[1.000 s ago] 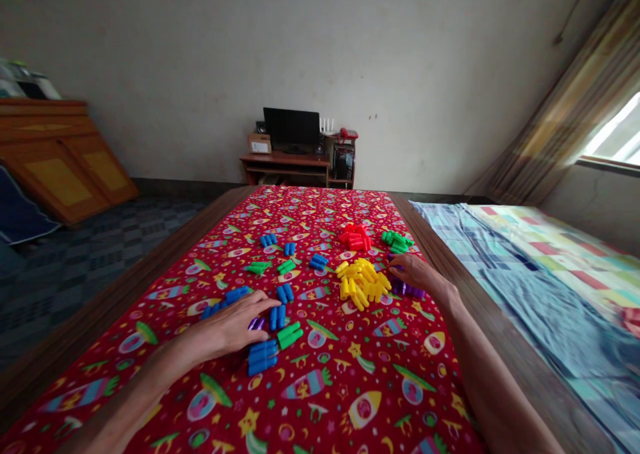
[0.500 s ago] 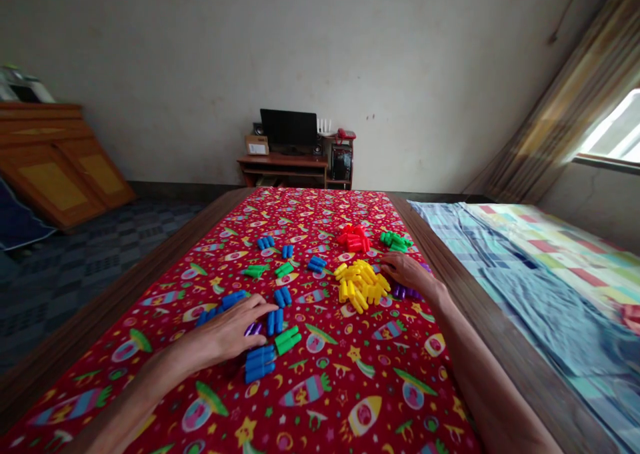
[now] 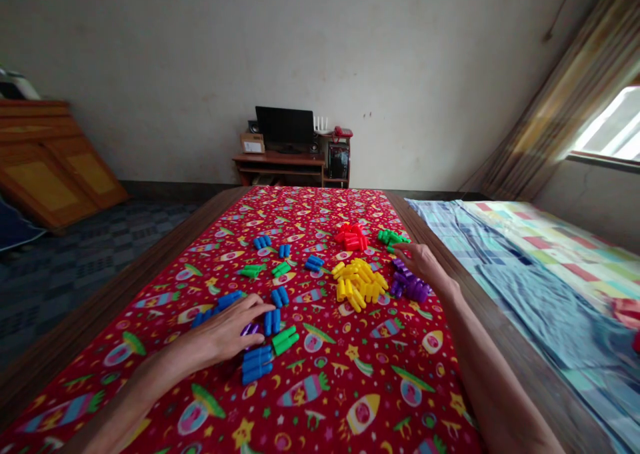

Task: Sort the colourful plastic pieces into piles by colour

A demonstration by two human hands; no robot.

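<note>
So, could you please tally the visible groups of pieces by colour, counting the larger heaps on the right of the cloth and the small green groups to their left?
Red heap: 1
Yellow heap: 1
Purple heap: 1
Green heap: 1
Small green groups: 3
Total: 7

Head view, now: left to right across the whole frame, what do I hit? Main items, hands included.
Wooden cabinet → left hand → nearest green blocks → rightmost blue blocks → yellow pile → right hand → curtain.
</note>
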